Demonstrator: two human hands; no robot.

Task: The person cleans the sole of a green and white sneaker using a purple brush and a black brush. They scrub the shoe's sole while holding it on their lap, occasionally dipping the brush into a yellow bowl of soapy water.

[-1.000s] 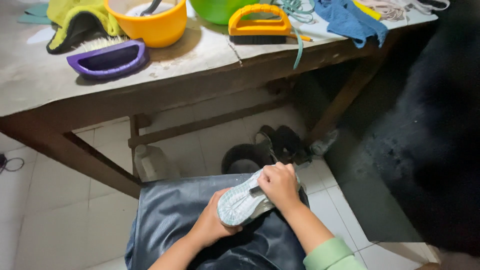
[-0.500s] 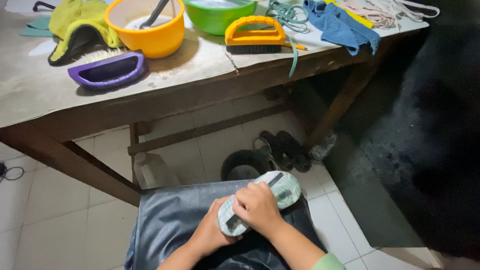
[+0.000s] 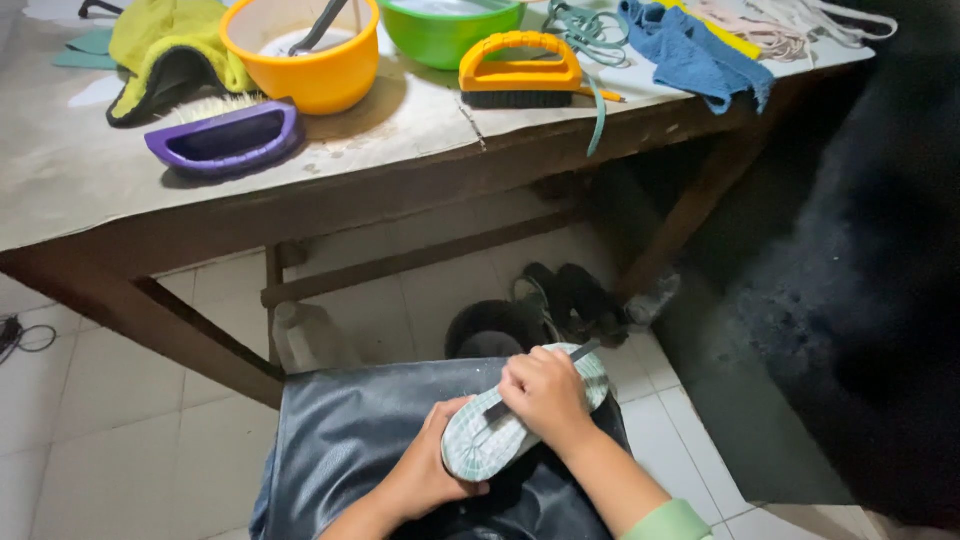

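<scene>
At the lower middle of the frame a shoe [image 3: 520, 420] lies sole-up on a dark apron [image 3: 350, 440] across the person's lap. The left hand [image 3: 425, 470] cups it from below at the lower left end, fingers wrapped around the edge of the sole. The right hand [image 3: 545, 395] sits on top of the sole, fingers clenched around a thin dark tool [image 3: 582, 351] whose tip sticks out toward the upper right end of the shoe and whose other end lies flat against the tread.

Above, a worn wooden tabletop [image 3: 90, 170] fills the upper half of the frame; it carries a purple scrub brush [image 3: 225, 137], an orange bowl [image 3: 305, 55], a green bowl [image 3: 450, 25], an orange-handled brush [image 3: 520, 70], a yellow cloth [image 3: 165, 40] and a blue cloth [image 3: 695, 50]. The floor [image 3: 90, 400] is pale tile, with dark sandals [image 3: 570, 295] under the table.

The sole is pale grey-green with fine ridged tread and a whitish rim.
</scene>
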